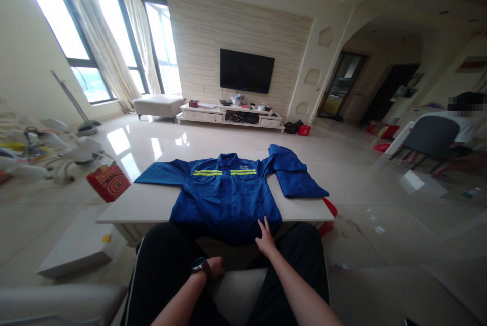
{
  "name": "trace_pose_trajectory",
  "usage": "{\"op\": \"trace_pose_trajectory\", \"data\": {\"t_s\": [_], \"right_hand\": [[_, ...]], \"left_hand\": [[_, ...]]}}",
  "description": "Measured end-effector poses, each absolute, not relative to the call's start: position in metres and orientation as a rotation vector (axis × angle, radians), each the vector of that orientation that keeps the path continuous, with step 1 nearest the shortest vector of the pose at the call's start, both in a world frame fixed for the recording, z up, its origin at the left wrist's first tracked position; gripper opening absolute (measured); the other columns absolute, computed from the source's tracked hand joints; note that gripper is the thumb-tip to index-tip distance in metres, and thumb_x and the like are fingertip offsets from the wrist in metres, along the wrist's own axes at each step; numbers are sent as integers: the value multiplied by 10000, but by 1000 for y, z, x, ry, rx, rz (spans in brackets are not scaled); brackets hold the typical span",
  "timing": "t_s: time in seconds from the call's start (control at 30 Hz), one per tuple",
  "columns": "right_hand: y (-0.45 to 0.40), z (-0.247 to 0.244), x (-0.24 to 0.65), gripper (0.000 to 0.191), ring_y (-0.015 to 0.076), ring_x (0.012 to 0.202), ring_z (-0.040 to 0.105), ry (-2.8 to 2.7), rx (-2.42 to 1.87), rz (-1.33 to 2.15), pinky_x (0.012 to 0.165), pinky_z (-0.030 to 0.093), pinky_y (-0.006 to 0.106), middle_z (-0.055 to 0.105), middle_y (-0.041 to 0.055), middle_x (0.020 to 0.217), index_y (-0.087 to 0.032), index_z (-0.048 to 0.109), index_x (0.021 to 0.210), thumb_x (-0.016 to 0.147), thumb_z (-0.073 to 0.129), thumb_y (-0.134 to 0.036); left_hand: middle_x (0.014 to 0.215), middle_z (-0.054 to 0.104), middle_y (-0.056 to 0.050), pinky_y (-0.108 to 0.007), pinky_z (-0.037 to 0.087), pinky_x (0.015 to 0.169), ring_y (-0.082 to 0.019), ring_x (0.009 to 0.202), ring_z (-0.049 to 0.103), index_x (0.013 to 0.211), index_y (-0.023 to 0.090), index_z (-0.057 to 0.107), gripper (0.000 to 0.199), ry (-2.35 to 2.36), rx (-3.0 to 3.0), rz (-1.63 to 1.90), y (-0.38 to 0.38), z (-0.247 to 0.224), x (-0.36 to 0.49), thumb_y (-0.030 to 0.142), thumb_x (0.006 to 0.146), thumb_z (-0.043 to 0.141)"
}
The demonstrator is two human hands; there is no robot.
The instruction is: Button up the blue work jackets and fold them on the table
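Observation:
A blue work jacket [228,199] with yellow reflective strips lies front up on the white table [148,207], its lower edge hanging over the near side. One sleeve stretches out to the left. Beside the right sleeve, a folded blue garment [297,171] lies on the tabletop. My right hand [266,240] is open at the jacket's lower right, fingers spread and fingertips at the fabric. Between my knees, below the hem, my left hand [216,266] is curled closed with nothing visible in it. That wrist wears a dark watch [199,264].
A red patterned bag [109,183] stands left of the table, with a white box [78,242] nearer me. Something red [330,209] shows by the table's right corner. Across the room are a low TV cabinet [201,114] and a bench [159,105]. A person sits on a chair [431,133] at right.

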State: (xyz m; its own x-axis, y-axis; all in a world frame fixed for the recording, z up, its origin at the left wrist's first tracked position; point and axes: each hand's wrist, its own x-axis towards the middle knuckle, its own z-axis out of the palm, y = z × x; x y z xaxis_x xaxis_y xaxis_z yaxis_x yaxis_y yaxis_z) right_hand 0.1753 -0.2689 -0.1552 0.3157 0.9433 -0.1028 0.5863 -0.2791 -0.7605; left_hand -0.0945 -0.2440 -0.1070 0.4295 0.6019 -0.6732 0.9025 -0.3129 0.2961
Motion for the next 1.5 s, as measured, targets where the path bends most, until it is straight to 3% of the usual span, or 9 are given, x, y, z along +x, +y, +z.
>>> {"op": "trace_pose_trajectory", "data": {"t_s": [0.37, 0.73, 1.13, 1.5], "right_hand": [[-268, -158, 175, 920, 206, 1528, 359, -1354, -1963, 731, 1076, 488, 268, 13, 23, 1752, -309, 397, 1589, 720, 536, -38], [-269, -155, 176, 916, 219, 1527, 361, -1354, -1973, 758, 1060, 503, 280, -2, 23, 1754, -318, 388, 1594, 733, 544, -48], [-271, -146, 173, 918, 220, 1516, 382, -1357, -1998, 745, 1052, 512, 292, 28, 21, 1753, -331, 393, 1588, 727, 546, -48], [-270, -150, 174, 916, 210, 1529, 358, -1349, -1966, 754, 1071, 498, 277, 23, 25, 1753, -309, 402, 1585, 723, 527, -25]], "left_hand": [[1159, 780, -112, -293, 557, 826, -289, 1079, 734, 1115, 185, 808, 378, 1256, 2047, -557, -246, -105, -97, 238, 788, 625], [1219, 763, -132, -327, 558, 885, -306, 1128, 721, 1179, 167, 786, 428, 1274, 2023, -574, -247, -103, -95, 220, 788, 620], [1169, 770, -88, -269, 546, 844, -282, 1112, 712, 1131, 200, 797, 398, 1279, 2035, -582, -248, -96, -95, 269, 781, 622], [1187, 763, -142, -329, 554, 854, -322, 1115, 713, 1160, 163, 784, 443, 1267, 2025, -605, -248, -93, -93, 225, 748, 632]]}}
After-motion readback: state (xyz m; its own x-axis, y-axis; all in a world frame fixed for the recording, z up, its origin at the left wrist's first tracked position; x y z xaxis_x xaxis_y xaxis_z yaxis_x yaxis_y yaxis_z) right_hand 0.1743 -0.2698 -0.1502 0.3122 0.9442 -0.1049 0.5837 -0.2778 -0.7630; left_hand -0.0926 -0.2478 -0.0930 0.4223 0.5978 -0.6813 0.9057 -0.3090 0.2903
